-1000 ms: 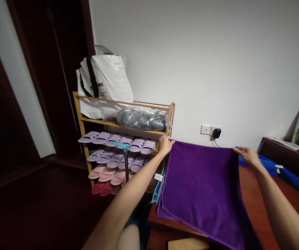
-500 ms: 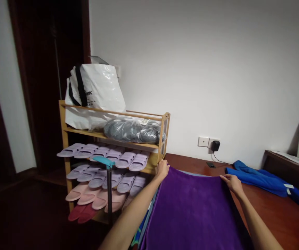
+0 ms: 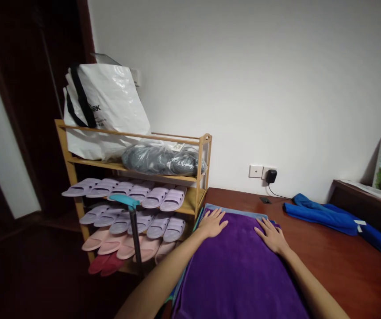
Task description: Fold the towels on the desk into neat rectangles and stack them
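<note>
Both hands lie flat and open, palms down with fingers spread, on the far end of a purple plush towel: the left hand (image 3: 212,223) near its far left corner, the right hand (image 3: 271,235) near its far right corner, the two well apart. Neither grips anything; they only press. The purple plush towel (image 3: 240,270) is spread along the reddish-brown wooden bench (image 3: 336,261), on top of a light blue cloth (image 3: 235,211) whose edge shows just beyond the fingertips.

The towel looks soft, light and limp (it would sag if lifted by one point), so the far corners, just beside each hand, seem the natural places to pinch it.

Farther right on the bench lies a rumpled bright blue towel (image 3: 323,215). To the left stands a bamboo shoe rack (image 3: 201,177) filled with lilac and pink plastic slippers (image 3: 127,208), with a white plastic shopping bag (image 3: 104,110) on top.
</note>
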A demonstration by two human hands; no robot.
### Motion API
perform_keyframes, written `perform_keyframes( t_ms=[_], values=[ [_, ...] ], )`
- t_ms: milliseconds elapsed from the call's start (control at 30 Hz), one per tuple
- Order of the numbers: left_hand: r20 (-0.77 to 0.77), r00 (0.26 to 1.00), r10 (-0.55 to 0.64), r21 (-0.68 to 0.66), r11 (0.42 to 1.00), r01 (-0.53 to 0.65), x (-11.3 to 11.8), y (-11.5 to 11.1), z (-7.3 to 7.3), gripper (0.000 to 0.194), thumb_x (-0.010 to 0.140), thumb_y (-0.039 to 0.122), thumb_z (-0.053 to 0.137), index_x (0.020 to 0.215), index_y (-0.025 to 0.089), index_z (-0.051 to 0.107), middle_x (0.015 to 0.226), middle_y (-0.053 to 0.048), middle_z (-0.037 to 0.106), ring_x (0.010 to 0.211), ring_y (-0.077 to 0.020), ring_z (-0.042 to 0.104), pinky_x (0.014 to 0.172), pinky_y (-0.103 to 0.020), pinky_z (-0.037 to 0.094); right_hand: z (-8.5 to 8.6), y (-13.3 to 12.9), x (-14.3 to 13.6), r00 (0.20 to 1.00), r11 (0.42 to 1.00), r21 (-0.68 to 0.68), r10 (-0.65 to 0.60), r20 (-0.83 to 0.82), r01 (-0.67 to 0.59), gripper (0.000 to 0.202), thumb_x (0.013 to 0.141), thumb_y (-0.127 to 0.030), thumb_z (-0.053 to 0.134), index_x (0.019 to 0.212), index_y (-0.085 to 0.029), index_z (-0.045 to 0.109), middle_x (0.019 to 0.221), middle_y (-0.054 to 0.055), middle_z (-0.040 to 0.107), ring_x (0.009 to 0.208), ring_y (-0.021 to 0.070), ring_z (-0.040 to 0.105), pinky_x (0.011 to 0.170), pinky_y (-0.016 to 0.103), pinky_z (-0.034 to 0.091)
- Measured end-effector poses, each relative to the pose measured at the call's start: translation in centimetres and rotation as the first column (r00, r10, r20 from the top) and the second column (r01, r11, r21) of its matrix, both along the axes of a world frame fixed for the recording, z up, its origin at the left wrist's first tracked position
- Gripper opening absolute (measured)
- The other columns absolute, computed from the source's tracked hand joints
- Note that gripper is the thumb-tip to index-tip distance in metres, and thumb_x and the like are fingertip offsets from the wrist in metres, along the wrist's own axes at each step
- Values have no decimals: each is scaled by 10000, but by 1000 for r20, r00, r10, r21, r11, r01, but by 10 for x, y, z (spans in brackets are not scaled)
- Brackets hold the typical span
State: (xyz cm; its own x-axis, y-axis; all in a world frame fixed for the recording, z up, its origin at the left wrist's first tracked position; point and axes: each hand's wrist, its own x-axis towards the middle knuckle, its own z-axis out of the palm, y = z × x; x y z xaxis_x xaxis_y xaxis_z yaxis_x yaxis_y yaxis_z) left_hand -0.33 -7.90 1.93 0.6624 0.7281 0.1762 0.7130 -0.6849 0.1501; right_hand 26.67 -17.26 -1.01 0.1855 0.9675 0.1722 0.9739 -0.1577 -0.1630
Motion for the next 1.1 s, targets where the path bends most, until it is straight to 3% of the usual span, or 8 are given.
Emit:
perform_keyframes(
  t_ms=[100, 200, 267, 433, 567, 767, 967, 1100],
  values=[
    [-12, 999, 37, 4, 999, -37, 0, -5, 1, 536, 949, 478, 266, 1394, 199, 371, 1473, -107, 318, 1361, -256, 256, 1075, -500, 210, 2, -7, -7, 1000, 1000, -21, -22, 9, 23, 638, 865, -641, 214, 1395, -306, 330, 1487, 40, 259, 1387, 206, 176, 1092, 494, 184],
    [13, 999, 50, 68, 996, -51, -1, -30, 14, 537, 950, 431, 295, 1415, 165, 331, 1512, -111, 214, 1391, -250, 154, 1110, -472, 125, 14, -26, -20, 996, 996, 39, -77, 38, 75, 665, 886, -571, 268, 1430, -189, 267, 1516, 114, 117, 1405, 249, 26, 1108, 532, 33],
    [39, 999, -11, 86, 996, 8, -9, -62, 21, 552, 954, 442, 291, 1439, 179, 276, 1529, -86, 164, 1399, -230, 113, 1119, -437, 124, 21, -50, -35, 995, 995, 61, -82, 48, 79, 698, 880, -586, 275, 1450, -193, 194, 1524, 99, 46, 1404, 243, -20, 1113, 527, 20],
    [1, 927, -376, -20, 927, 376, -61, -161, 19, 597, 934, 542, 327, 1462, 313, 168, 1526, -28, 187, 1390, -238, 162, 1099, -483, 182, 16, -146, -82, 995, 995, -42, 91, -28, -92, 660, 848, -679, 162, 1437, -388, 93, 1516, -39, 88, 1401, 193, 78, 1099, 521, 192],
    [-5, 939, -343, -13, 939, 343, -93, -200, 11, 585, 931, 482, 393, 1456, 329, 185, 1522, -23, 201, 1387, -253, 168, 1101, -499, 166, -3, -194, -102, 997, 997, -23, 76, 33, -76, 667, 825, -700, 217, 1417, -392, 205, 1505, -36, 124, 1393, 232, 121, 1092, 533, 211],
    [23, 947, -320, 8, 948, 319, -82, -175, 11, 531, 933, 490, 379, 1433, 365, 252, 1513, 2, 230, 1382, -236, 191, 1103, -474, 170, -4, -167, -84, 985, 986, 59, 152, 79, -157, 611, 861, -644, 211, 1411, -381, 253, 1485, -14, 227, 1379, 221, 199, 1083, 492, 254],
    [-19, 961, -278, -2, 961, 278, -55, -143, 22, 516, 947, 515, 316, 1419, 307, 315, 1495, -51, 280, 1368, -253, 235, 1080, -488, 201, 21, -134, -81, 981, 981, 178, 42, 190, -76, 642, 874, -611, 248, 1421, -278, 290, 1517, 57, 115, 1397, 272, 109, 1104, 537, 109],
    [41, 953, -301, 32, 954, 300, -49, -142, 17, 528, 961, 526, 244, 1445, 314, 243, 1514, -40, 232, 1378, -227, 207, 1089, -456, 189, 16, -137, -78, 995, 990, 136, 13, 96, -26, 687, 864, -647, 190, 1396, -246, 355, 1502, 81, 197, 1385, 253, 174, 1107, 494, 148]
  ],
)
